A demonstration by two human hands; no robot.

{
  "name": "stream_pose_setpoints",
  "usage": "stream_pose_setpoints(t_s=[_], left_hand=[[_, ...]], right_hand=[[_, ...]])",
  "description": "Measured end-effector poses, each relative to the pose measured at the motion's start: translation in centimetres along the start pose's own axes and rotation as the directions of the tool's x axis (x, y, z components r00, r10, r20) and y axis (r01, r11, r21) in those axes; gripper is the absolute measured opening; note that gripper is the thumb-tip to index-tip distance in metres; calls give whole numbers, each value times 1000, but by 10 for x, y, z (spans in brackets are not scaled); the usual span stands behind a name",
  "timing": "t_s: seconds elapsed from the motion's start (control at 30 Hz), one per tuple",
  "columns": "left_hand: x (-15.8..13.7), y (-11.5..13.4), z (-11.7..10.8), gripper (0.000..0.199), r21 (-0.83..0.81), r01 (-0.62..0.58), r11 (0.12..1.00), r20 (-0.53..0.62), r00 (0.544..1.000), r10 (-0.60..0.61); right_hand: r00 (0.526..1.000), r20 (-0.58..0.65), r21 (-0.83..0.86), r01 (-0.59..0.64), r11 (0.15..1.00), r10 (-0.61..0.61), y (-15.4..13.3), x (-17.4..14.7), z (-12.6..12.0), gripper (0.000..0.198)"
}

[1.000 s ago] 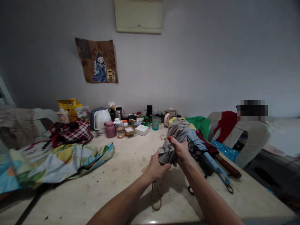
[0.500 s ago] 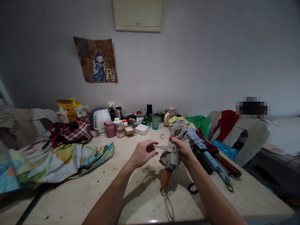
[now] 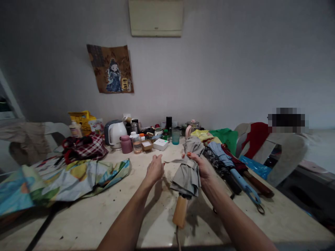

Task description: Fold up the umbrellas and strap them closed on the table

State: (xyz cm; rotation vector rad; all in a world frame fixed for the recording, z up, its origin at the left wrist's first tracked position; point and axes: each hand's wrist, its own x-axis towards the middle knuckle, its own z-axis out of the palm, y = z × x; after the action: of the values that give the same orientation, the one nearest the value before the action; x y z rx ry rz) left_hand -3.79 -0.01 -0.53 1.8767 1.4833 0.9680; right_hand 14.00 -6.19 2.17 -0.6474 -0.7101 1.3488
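A grey folded umbrella (image 3: 185,179) is held over the table, its wooden handle (image 3: 180,212) pointing toward me and a cord hanging from the handle's end. My right hand (image 3: 201,168) is wrapped around the bunched canopy from the right side. A thin grey strap (image 3: 173,161) runs leftward from the canopy to my left hand (image 3: 155,170), whose fingers are pinched on its end. Right of the umbrella lie several other folded umbrellas, among them a black one (image 3: 226,174), a light blue one (image 3: 238,179) and a dark red one (image 3: 242,167).
A colourful patterned cloth (image 3: 78,177) spreads over the table's left side, near a plaid bag (image 3: 91,148). Along the wall stand a white kettle (image 3: 117,134), a pink jar (image 3: 126,144), a blue cup (image 3: 176,136) and small boxes. Behind a chair at right, a person (image 3: 286,120) is partly visible.
My left hand has closed on the strap and pulled it out to the left. The umbrella has tilted, its handle coming up and toward me. The view has shifted slightly.
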Motion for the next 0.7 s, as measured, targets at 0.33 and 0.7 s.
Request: stream_pose_setpoints(t_s=[0.33,0.7], left_hand=[[-24,24,9,81,-522,11,853,446,856,261],[-57,30,53,56,-719,446,533,654,695,300]], right_hand=[[919,-340,-58,190,980,-198,-14,8,-11,32],[988,91,-232,145,962,-127,-9,-27,6,38]])
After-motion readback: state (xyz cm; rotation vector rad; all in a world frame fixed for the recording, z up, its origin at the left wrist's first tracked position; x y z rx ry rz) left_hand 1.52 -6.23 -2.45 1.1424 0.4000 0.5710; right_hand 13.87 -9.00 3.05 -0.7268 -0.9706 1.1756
